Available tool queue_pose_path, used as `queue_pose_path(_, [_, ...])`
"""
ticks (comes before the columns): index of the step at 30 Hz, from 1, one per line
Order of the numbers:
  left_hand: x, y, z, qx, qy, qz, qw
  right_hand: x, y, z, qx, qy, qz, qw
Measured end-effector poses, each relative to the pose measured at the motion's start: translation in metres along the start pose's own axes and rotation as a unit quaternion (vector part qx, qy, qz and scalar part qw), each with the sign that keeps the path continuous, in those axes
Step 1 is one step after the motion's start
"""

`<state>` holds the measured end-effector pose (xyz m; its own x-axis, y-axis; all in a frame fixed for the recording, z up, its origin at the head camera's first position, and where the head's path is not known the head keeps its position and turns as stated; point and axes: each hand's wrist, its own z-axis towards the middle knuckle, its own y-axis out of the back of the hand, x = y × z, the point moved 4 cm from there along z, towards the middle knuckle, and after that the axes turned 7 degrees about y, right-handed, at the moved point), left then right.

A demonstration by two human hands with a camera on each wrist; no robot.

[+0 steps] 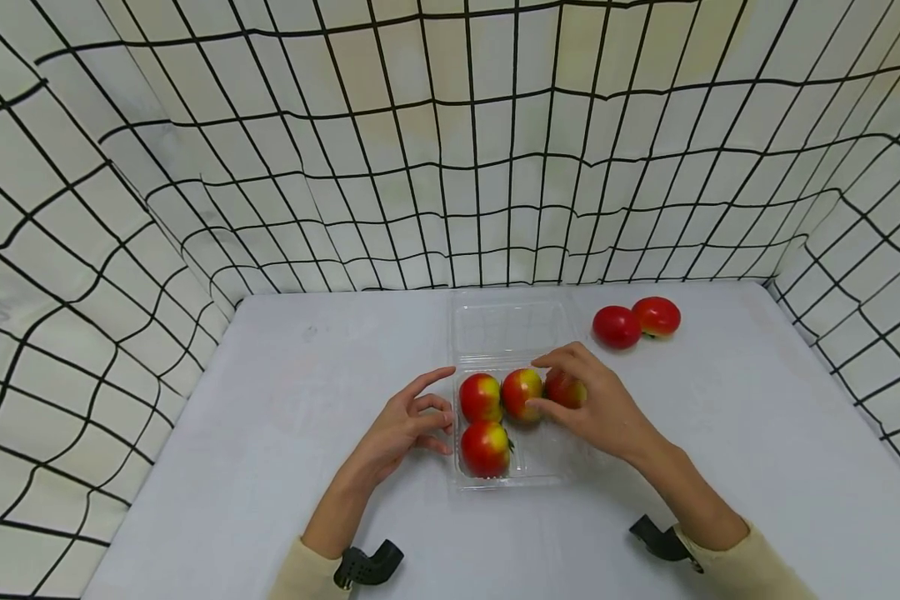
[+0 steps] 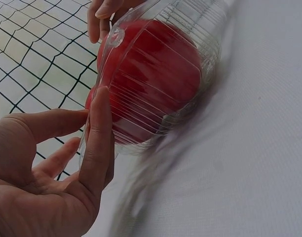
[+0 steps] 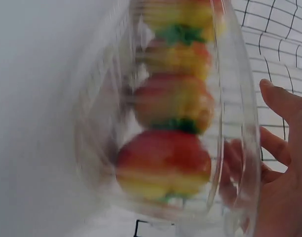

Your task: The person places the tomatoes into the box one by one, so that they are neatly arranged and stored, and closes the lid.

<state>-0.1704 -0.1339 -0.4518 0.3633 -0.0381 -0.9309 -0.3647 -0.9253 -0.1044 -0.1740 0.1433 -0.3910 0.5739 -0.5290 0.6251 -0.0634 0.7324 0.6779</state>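
A clear plastic clamshell box (image 1: 547, 458) stands with its lid (image 1: 513, 329) folded back. Inside are several red-and-yellow tomatoes, including a front left tomato (image 1: 485, 449), a back left tomato (image 1: 481, 398) and a middle tomato (image 1: 522, 392). My left hand (image 1: 401, 425) is at the box's left side, pinching its rim (image 2: 94, 106). Over the box's right side, my right hand (image 1: 596, 408) has its thumb and fingers spread. Partly beneath it lies a back right tomato (image 1: 566, 388). Blurred tomatoes (image 3: 166, 160) show through the box wall in the right wrist view.
Two more tomatoes, a dark red one (image 1: 617, 327) and a lighter one (image 1: 656, 317), lie together on the white table (image 1: 330, 350), right of the lid. Black netting (image 1: 435, 167) rises behind the table and along both sides.
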Motion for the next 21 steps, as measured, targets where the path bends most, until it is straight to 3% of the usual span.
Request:
queue_pose_path(8, [0.0, -0.001, 0.002, 0.002, -0.005, 0.001, 1.0, -0.028, 0.021, 0.001, -0.067, 0.009, -0.034, 0.9972])
queue_pose_path(21, [0.002, 0.0, 0.002, -0.003, -0.013, 0.011, 0.9998, -0.063, 0.045, 0.004, -0.113, -0.044, -0.036, 0.992])
